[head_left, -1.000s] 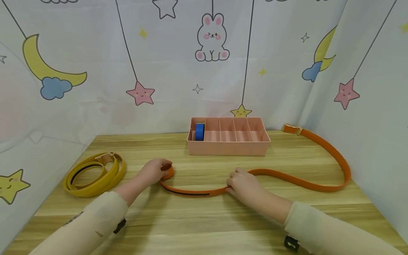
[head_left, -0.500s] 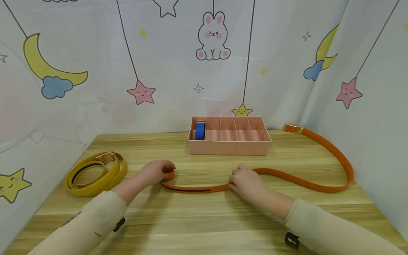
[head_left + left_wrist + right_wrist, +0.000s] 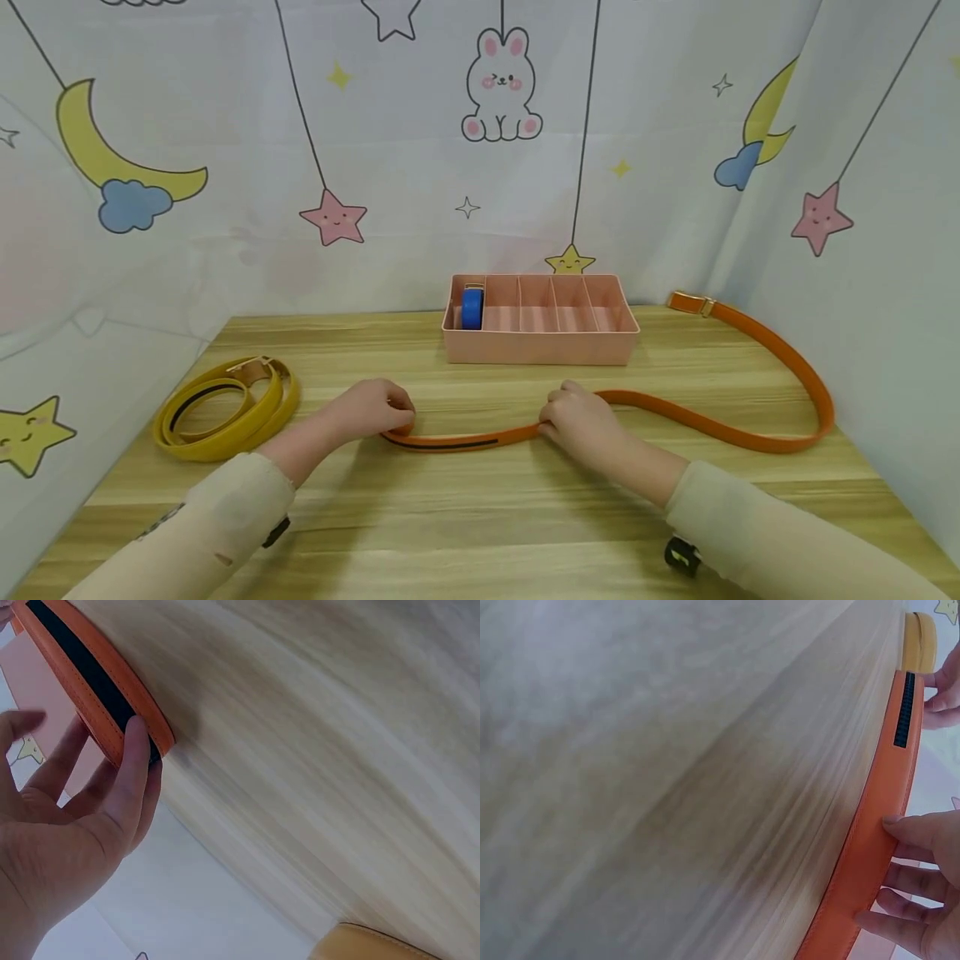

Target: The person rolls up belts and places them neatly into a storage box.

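An orange belt (image 3: 819, 408) stands on edge across the wooden table, with a black strip along its near end. My left hand (image 3: 372, 408) holds that end; in the left wrist view the thumb and fingers pinch the belt (image 3: 142, 686) over the strip. Most of the curled tip is hidden behind the hand. Farther along, my right hand (image 3: 581, 419) grips the belt, thumb on the near face and fingers behind, as the right wrist view shows. From there the belt sweeps right in a wide curve to its gold buckle (image 3: 707, 307) at the back right.
A pink divided box (image 3: 540, 348) stands at the back, a rolled blue belt (image 3: 472, 310) in its leftmost compartment. To the left lies a loosely coiled yellow belt (image 3: 197, 450). Printed curtains (image 3: 405, 150) enclose the table's back and sides.
The left fingers have closed down over the curled orange tip, which showed earlier and is now mostly covered. The stretch between the hands has risen slightly in view. The right hand is nearly still.
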`<act>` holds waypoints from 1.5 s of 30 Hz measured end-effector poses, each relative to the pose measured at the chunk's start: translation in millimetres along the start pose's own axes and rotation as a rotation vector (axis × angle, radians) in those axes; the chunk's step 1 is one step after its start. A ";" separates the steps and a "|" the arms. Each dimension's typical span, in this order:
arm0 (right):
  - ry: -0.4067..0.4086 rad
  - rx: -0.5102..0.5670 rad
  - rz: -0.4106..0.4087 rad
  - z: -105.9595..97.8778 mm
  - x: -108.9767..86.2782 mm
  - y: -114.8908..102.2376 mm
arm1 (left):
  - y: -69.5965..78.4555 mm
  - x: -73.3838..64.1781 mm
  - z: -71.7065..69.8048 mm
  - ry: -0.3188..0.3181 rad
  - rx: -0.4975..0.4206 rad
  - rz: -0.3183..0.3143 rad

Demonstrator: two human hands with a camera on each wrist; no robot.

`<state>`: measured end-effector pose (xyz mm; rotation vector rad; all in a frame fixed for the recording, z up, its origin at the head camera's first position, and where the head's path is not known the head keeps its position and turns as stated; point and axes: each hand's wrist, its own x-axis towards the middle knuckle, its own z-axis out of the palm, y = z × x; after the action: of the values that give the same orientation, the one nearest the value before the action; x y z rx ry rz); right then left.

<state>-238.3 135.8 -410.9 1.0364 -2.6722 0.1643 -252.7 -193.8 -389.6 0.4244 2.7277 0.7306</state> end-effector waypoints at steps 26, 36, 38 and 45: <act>-0.003 -0.012 0.032 3.1 8.3 4.5 | 17.6 -11.7 34.8 0.234 0.288 0.269; -0.006 -0.015 0.047 2.7 9.1 4.6 | 25.3 -9.9 34.2 0.180 0.172 0.195; -0.006 -0.015 0.044 2.3 9.1 4.5 | 25.0 -8.7 33.2 0.153 0.156 0.211; -0.016 -0.015 0.027 2.7 9.2 4.8 | 23.4 -4.0 32.5 0.080 0.122 0.271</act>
<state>-248.6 132.8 -410.9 1.0014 -2.6989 0.1412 -233.0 -161.6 -403.6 0.8220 2.8312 0.6596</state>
